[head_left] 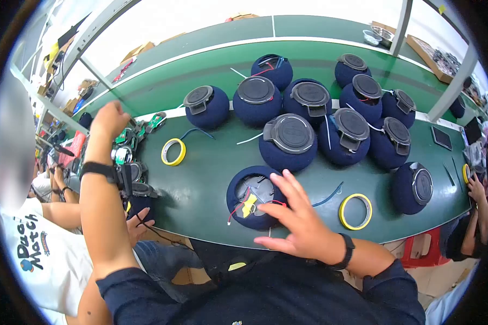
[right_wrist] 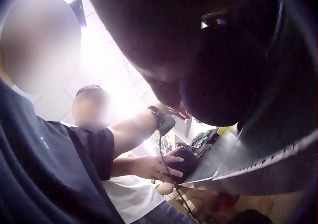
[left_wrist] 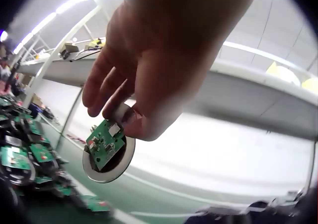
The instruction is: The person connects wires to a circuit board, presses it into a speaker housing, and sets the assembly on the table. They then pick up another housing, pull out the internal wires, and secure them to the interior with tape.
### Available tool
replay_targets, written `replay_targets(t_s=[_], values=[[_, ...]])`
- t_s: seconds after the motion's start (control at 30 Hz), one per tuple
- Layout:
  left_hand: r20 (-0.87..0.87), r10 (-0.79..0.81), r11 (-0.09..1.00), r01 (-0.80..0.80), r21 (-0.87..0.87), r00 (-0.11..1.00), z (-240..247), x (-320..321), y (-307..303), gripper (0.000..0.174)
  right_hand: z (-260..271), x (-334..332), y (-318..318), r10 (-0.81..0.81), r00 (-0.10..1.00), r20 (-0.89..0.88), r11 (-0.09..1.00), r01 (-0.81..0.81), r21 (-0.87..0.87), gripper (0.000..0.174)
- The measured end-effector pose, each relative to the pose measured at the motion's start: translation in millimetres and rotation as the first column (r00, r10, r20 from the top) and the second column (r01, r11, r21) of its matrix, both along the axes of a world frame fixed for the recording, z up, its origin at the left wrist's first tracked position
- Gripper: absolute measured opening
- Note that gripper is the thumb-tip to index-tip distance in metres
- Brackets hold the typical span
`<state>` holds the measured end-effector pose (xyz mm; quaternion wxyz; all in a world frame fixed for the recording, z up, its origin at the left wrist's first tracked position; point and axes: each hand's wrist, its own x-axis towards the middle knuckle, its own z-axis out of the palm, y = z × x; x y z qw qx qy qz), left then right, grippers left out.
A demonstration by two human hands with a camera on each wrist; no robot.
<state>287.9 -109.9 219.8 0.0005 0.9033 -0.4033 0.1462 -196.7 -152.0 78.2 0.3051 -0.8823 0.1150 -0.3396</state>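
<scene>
Left hand (head_left: 111,120) is raised at the end of a forearm stretched forward over the left side of the desk (head_left: 211,187), wrist bent so the fingers point down in the left wrist view. Its grip is closed to a pinch: thumb and fingers hold the upper edge of a metal-rimmed disc (left_wrist: 108,143) carrying a small green circuit board. The disc hangs tilted beneath the fingers, beside a heap of similar boards (left_wrist: 30,157).

Right hand (head_left: 303,225) hovers at the near right of an uncapped blue ball (head_left: 234,189), its forearm coming in from the right. This grip is wide and holds nothing visible; the fingers are spread, with the thumb well apart from them. One fingertip lies over the ball's opening, though whether it touches cannot be told.

Inside that ball is a grey plastic base (head_left: 263,189) with a yellow patch (head_left: 249,206) and thin red wires (head_left: 235,213), one ending in a white plug. Behind it stand more blue balls, most topped with dark round caps (head_left: 294,132).

Two yellow tape rolls lie flat, one near the heap (head_left: 183,153), the other right of the right hand (head_left: 341,212). On the upper shelf, a cardboard box (head_left: 427,63) holds many small dark pieces.
</scene>
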Motion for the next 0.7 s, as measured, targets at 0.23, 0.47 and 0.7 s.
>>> replay_targets(t_s=[0.23, 0.47, 0.7], values=[[-0.286, -0.648, 0.668, 0.347, -0.658, 0.706, 34, -178, -3, 0.013, 67, -25, -30, 0.046, 0.966, 0.254, 0.634, -0.225, 0.740, 0.060], [-0.288, -0.956, 0.127, 0.814, -0.566, -0.051, -9, -294, -55, 0.023, 37, -42, -52, -0.334, 0.839, 0.430, 0.075, -0.431, 0.899, 0.054], [-0.224, -0.719, 0.684, 0.727, -0.061, 0.658, -47, -242, -233, 0.035, -14, -83, -70, -0.454, 0.792, 0.407, 0.324, -0.279, 0.904, 0.045]])
